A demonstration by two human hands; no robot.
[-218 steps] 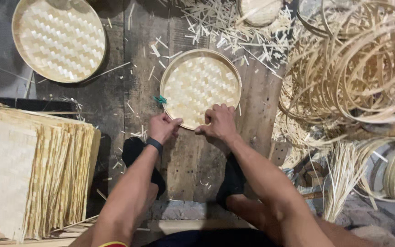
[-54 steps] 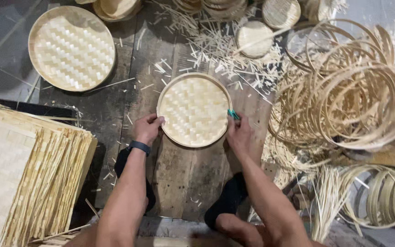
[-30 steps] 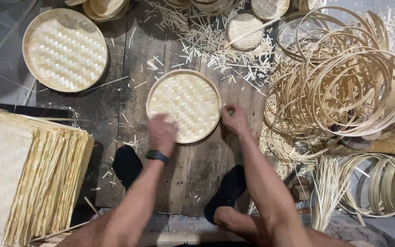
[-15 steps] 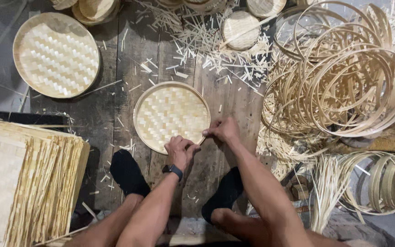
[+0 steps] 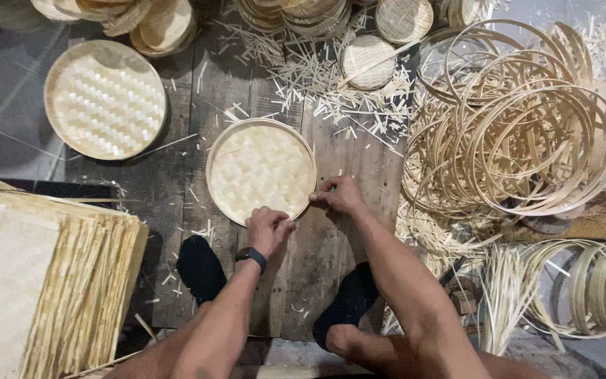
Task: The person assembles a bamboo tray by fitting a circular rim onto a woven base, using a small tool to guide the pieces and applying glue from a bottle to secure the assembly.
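Round woven tray [image 5: 261, 170] lies flat; both hands [image 5: 268, 229] [image 5: 338, 197] apparently grip its rim.

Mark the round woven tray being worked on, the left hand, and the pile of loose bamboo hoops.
Round woven tray [image 5: 257, 168], head view, on its woven centre.
Left hand [image 5: 266, 228], head view, back of the hand.
Pile of bamboo hoops [image 5: 527, 133], head view, on overlapping strips.

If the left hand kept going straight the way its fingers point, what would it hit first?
The left hand already touches the near rim of the round woven tray; going on, it would likely cross that weave toward the bamboo offcuts beyond.
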